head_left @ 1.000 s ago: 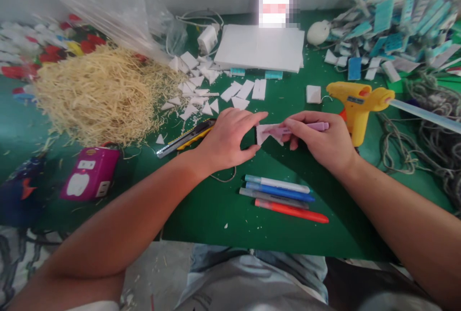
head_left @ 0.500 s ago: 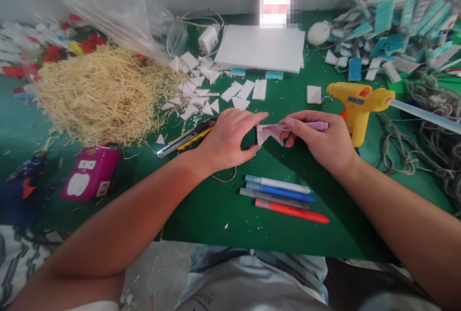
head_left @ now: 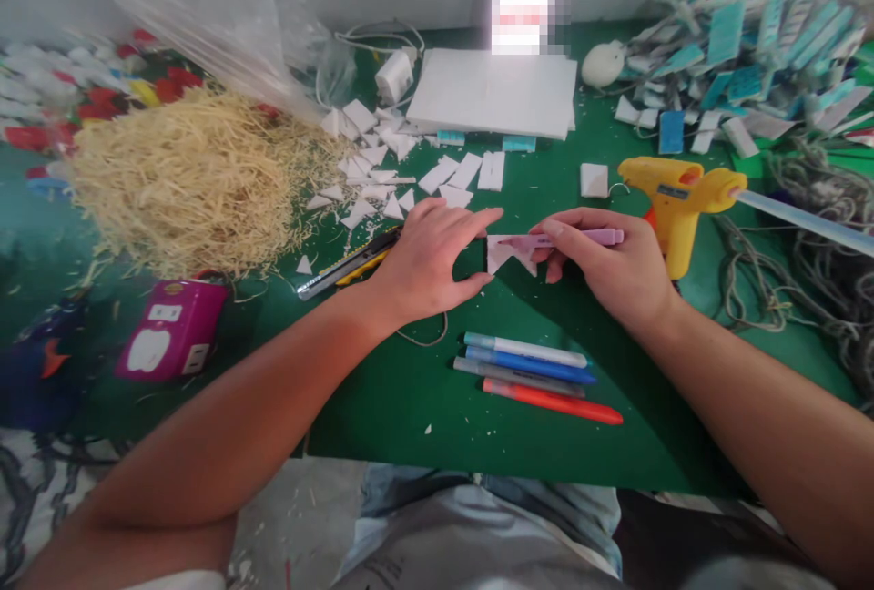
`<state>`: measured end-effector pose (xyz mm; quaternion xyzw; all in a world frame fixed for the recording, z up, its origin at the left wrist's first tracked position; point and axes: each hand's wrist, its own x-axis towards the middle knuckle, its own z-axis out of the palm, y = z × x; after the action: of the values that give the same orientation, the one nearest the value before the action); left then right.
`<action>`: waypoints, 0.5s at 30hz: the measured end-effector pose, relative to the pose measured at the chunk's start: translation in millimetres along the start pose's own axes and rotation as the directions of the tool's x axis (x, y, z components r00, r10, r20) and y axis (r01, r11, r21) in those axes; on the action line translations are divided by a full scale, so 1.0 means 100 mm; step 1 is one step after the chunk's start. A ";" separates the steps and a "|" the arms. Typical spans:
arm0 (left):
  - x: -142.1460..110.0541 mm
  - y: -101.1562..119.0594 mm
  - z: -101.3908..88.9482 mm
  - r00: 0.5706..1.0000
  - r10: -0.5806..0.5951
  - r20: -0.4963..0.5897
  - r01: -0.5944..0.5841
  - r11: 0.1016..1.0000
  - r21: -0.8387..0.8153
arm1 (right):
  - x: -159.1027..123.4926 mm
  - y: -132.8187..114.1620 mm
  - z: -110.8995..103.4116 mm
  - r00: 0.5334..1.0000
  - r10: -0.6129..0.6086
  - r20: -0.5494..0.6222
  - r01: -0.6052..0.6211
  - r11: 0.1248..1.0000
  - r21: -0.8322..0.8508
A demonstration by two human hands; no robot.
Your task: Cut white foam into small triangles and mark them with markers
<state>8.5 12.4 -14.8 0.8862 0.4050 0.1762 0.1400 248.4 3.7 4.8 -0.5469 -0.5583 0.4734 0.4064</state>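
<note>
In the head view my right hand (head_left: 607, 258) is closed round a pink marker (head_left: 594, 238), its tip resting on a small white foam piece (head_left: 519, 249). Pinkish colour shows on that piece, which has a notch in its lower edge. My left hand (head_left: 433, 262) grips the left end of the piece between thumb and a finger, while the index finger stretches out above it. Under the left wrist lies a box cutter (head_left: 348, 264) with black and yellow parts. A white-bodied marker (head_left: 533, 350), a blue marker (head_left: 529, 362), a grey marker (head_left: 523, 376) and a red marker (head_left: 556, 402) lie nearer me.
White foam scraps (head_left: 375, 157) lie beyond my left hand, beside a straw heap (head_left: 184, 180). Foam sheets (head_left: 492, 94) are stacked at the back. On the right are a yellow glue gun (head_left: 675, 198), tangled cord (head_left: 757, 285) and blue-white pieces (head_left: 744, 53). A magenta power socket (head_left: 174, 326) stands left.
The marker tip has shifted slightly along the foam piece, and more of the piece's face now shows. My left hand has moved a little left.
</note>
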 end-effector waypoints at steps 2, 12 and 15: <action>0.00 0.00 0.00 1.000 0.006 -0.007 -0.006 1.000 -0.004 | 0.00 0.01 0.00 1.000 -0.001 -0.005 0.001 1.000 -0.007; -0.01 -0.01 0.03 0.999 0.032 -0.023 -0.032 0.999 -0.036 | -0.01 0.02 0.02 0.999 0.002 -0.040 -0.003 1.000 -0.014; -0.01 -0.01 0.03 0.999 0.041 -0.028 -0.042 0.998 -0.038 | -0.01 0.00 0.02 1.000 0.006 0.000 -0.006 1.000 -0.022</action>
<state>8.0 11.9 -17.9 0.8891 0.3848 0.1990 0.1478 246.8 2.8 4.5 -0.5532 -0.5618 0.4684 0.3988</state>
